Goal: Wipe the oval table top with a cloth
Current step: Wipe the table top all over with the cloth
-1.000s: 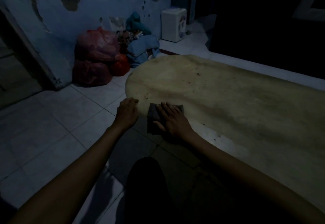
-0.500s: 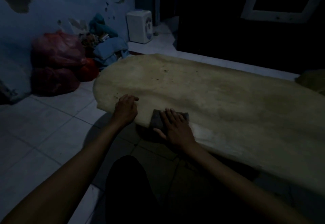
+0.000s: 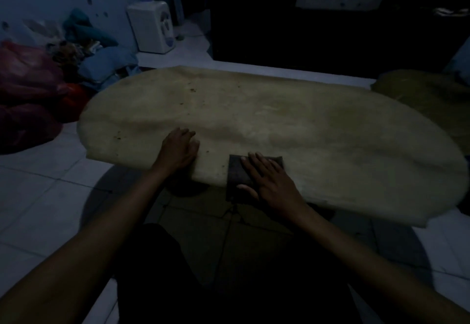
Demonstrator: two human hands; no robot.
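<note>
A pale, dusty oval table top (image 3: 292, 125) lies low across the middle of the head view, with small dark specks on its left half. A dark folded cloth (image 3: 237, 173) sits at the near edge, partly hanging over it. My right hand (image 3: 269, 178) lies flat on the cloth, fingers spread, pressing it down. To the left of it, my left hand (image 3: 178, 149) rests on the near edge of the table top with fingers curled, holding nothing else.
Red plastic bags (image 3: 30, 89) and a heap of blue cloth (image 3: 106, 64) lie against the wall at left. A small white appliance (image 3: 152, 28) stands behind them. A dark olive cushion (image 3: 427, 94) sits at far right. White tiled floor (image 3: 45, 196) surrounds the table.
The view has swung to the right, so the table's right end now shows. My right hand and the cloth have slid right along the near edge, widening the gap to my left hand.
</note>
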